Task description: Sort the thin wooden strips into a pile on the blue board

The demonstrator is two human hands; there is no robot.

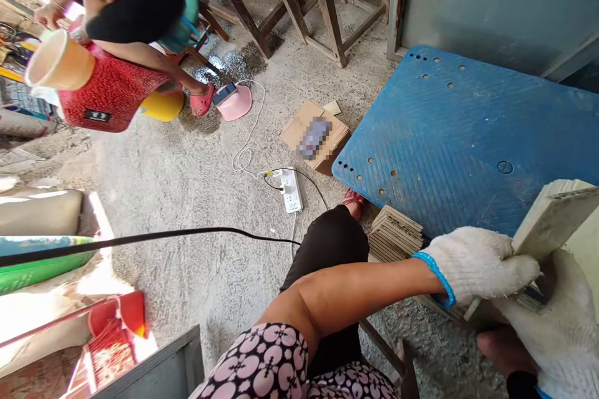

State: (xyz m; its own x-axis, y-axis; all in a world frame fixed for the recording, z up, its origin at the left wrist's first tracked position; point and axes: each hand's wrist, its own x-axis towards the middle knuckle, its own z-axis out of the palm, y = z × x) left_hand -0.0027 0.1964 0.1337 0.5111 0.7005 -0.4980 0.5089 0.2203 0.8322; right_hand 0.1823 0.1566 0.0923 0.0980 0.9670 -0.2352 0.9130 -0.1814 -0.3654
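Observation:
My left hand (477, 265), in a white knit glove with a blue cuff, reaches across to the right and is closed on a bundle of thin pale wooden slats (550, 215). My right hand (556, 336), also gloved, cups the same bundle from below at the lower right corner. A second stack of slats (395, 234) lies just left of my left wrist, at the edge of the blue pallet (468, 131). My knee in black trousers (327, 240) is under my left forearm.
A white power strip (291, 190) with cables lies on the concrete floor. A cardboard box (314, 136) sits by the pallet. Another person sits at upper left behind a red basket (107, 93). A black cable (154, 237) crosses the left. Wooden table legs (322, 6) stand behind.

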